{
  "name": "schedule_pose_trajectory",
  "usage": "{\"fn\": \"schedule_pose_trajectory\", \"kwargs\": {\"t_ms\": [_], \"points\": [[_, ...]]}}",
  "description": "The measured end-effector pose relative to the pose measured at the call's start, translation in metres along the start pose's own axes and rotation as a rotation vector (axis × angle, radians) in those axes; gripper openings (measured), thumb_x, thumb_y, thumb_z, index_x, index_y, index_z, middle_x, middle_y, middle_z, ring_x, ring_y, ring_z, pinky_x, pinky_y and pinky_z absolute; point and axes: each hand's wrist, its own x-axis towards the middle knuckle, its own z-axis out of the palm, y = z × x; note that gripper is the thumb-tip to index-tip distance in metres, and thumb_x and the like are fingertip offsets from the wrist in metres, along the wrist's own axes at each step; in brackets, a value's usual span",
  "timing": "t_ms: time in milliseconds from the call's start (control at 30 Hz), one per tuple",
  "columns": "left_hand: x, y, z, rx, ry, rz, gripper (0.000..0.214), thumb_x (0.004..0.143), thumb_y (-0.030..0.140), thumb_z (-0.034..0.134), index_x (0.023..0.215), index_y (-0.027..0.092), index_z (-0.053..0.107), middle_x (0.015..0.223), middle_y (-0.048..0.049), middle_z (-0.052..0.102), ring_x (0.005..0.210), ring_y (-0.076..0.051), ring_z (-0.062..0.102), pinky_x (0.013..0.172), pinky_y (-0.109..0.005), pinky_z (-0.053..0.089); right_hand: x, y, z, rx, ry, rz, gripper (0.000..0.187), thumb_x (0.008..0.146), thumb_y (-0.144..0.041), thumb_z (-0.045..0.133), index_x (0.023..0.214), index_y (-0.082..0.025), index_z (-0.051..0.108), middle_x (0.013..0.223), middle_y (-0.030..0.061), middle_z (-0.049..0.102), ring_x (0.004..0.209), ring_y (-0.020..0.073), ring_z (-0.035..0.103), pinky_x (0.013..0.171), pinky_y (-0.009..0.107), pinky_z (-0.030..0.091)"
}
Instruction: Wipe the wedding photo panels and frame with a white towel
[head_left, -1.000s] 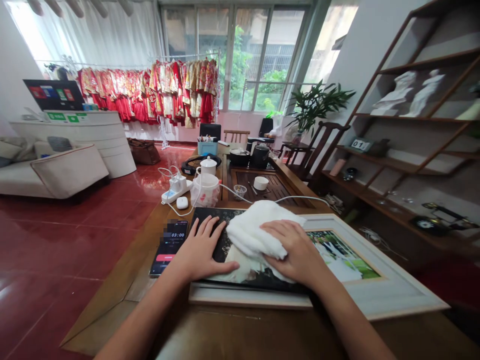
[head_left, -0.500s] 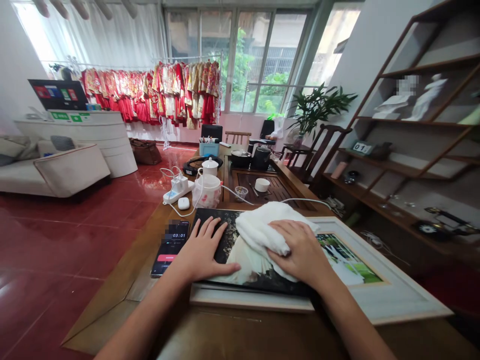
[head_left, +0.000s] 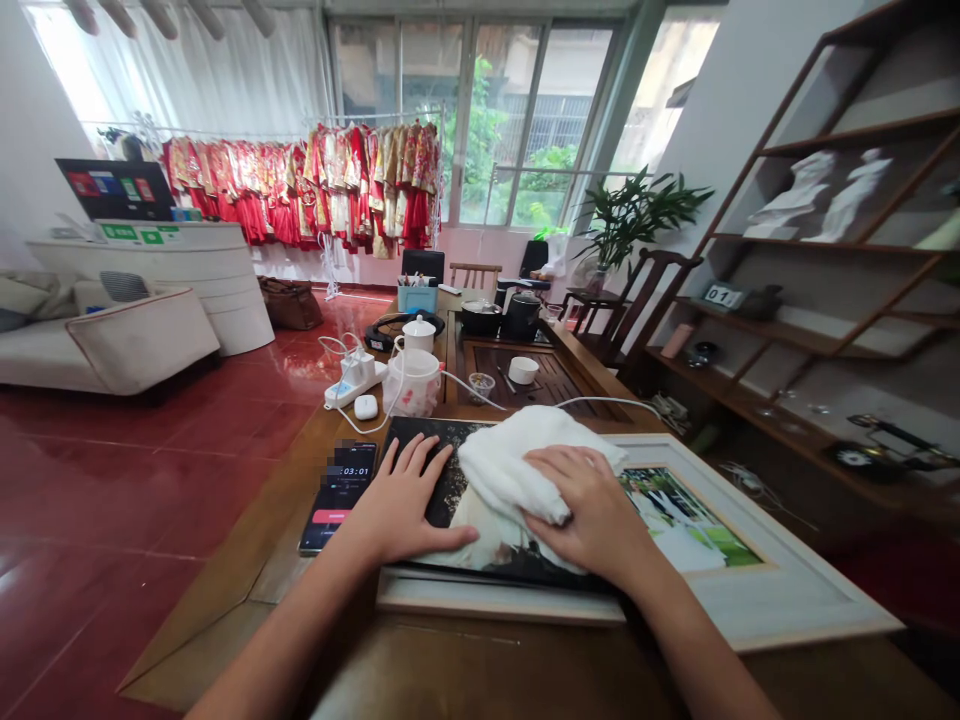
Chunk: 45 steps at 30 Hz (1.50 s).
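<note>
A large framed photo (head_left: 757, 590) with a pale frame lies flat on the wooden table (head_left: 480, 670), and a dark photo panel (head_left: 457, 480) rests on its left part. My left hand (head_left: 397, 510) lies flat on the dark panel with fingers spread, holding nothing. My right hand (head_left: 592, 510) presses a bunched white cloth (head_left: 510, 455) onto the panel, fingers curled over the cloth's near edge.
A phone (head_left: 339, 482) showing a timer lies left of the frame. Beyond it sit a power strip (head_left: 352, 378), white teapots (head_left: 415, 375), cables and a tea tray (head_left: 525, 370). Wooden shelves (head_left: 825, 330) stand at the right; a sofa (head_left: 112, 345) and red floor lie left.
My right hand with the cloth slid right across the panel and then back left. The left hand stayed flat in place. The phone timer went from 03:00 to 03:01.
</note>
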Motion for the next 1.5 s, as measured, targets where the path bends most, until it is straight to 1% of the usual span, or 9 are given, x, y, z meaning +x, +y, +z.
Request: {"fn": "schedule_pose_trajectory", "kwargs": {"t_ms": [100,167,333,533,767,933,1133,1333,1500], "points": [[0.000,0.000,0.001,0.011,-0.006,0.005,0.093,0.073,0.077,0.048,0.145,0.020,0.032,0.149,-0.0116,0.032,0.141,-0.033,0.018,0.115,-0.053,0.011,0.001,-0.010,0.000,0.108,-0.044,-0.102,0.046,0.074,-0.036,0.065,0.116,-0.021,0.055,0.118,0.0085,0.062,0.109,0.0263,0.054,0.097,0.045,0.032],[0.001,0.001,0.001,0.014,-0.012,0.002,0.093,0.074,0.077,0.047,0.145,0.020,0.031,0.149,-0.0117,0.032,0.141,-0.033,0.018,0.115,-0.053,0.010,0.001,-0.008,-0.001,0.105,-0.044,-0.082,0.046,0.074,-0.036,0.065,0.117,-0.022,0.055,0.118,0.0079,0.062,0.110,0.0258,0.054,0.097,0.044,0.032],[0.001,0.001,0.000,0.010,-0.023,-0.009,0.100,0.071,0.083,0.043,0.147,0.019,0.026,0.151,-0.0127,0.029,0.141,-0.033,0.017,0.115,-0.054,0.009,-0.001,0.009,0.000,-0.041,0.030,0.069,0.039,0.077,-0.037,0.062,0.112,-0.020,0.057,0.114,0.0103,0.064,0.106,0.0287,0.055,0.091,0.046,0.036],[0.000,0.001,0.000,0.003,-0.011,0.008,0.095,0.073,0.080,0.043,0.145,0.019,0.032,0.149,-0.0125,0.031,0.141,-0.033,0.019,0.116,-0.054,0.010,0.001,-0.004,0.001,0.062,-0.017,-0.059,0.047,0.076,-0.037,0.063,0.119,-0.021,0.055,0.119,0.0106,0.061,0.108,0.0285,0.054,0.097,0.048,0.033],[0.000,0.000,0.001,-0.001,-0.007,-0.004,0.099,0.071,0.082,0.045,0.147,0.020,0.027,0.150,-0.0117,0.030,0.141,-0.034,0.017,0.115,-0.054,0.010,-0.001,0.009,0.001,-0.036,0.025,0.035,0.042,0.076,-0.037,0.061,0.115,-0.020,0.057,0.114,0.0106,0.064,0.106,0.0297,0.055,0.091,0.047,0.038],[0.000,0.000,0.000,-0.004,-0.001,0.000,0.096,0.072,0.082,0.044,0.145,0.021,0.031,0.150,-0.0110,0.031,0.141,-0.034,0.017,0.115,-0.054,0.011,0.000,0.002,0.001,0.028,-0.023,-0.059,0.047,0.075,-0.037,0.064,0.118,-0.019,0.056,0.117,0.0112,0.061,0.107,0.0291,0.053,0.095,0.046,0.037],[0.001,0.000,0.001,0.008,-0.008,-0.009,0.099,0.071,0.082,0.044,0.147,0.020,0.027,0.150,-0.0114,0.030,0.141,-0.034,0.017,0.115,-0.054,0.010,0.000,0.003,0.001,-0.066,0.016,0.010,0.039,0.077,-0.039,0.060,0.111,-0.020,0.058,0.113,0.0109,0.064,0.102,0.0296,0.056,0.089,0.047,0.038],[0.000,-0.001,0.001,-0.007,0.004,0.004,0.095,0.072,0.080,0.045,0.145,0.022,0.031,0.149,-0.0103,0.032,0.141,-0.034,0.019,0.115,-0.054,0.011,0.000,-0.002,0.001,0.004,0.010,-0.070,0.044,0.074,-0.037,0.063,0.114,-0.019,0.058,0.114,0.0113,0.063,0.103,0.0288,0.055,0.093,0.047,0.038],[0.000,0.000,0.000,0.000,-0.008,-0.007,0.099,0.072,0.082,0.044,0.147,0.020,0.027,0.150,-0.0114,0.030,0.141,-0.034,0.018,0.115,-0.054,0.010,-0.001,0.007,0.002,-0.065,0.034,0.044,0.038,0.077,-0.038,0.062,0.109,-0.018,0.058,0.110,0.0109,0.064,0.102,0.0295,0.056,0.090,0.047,0.039]]}}
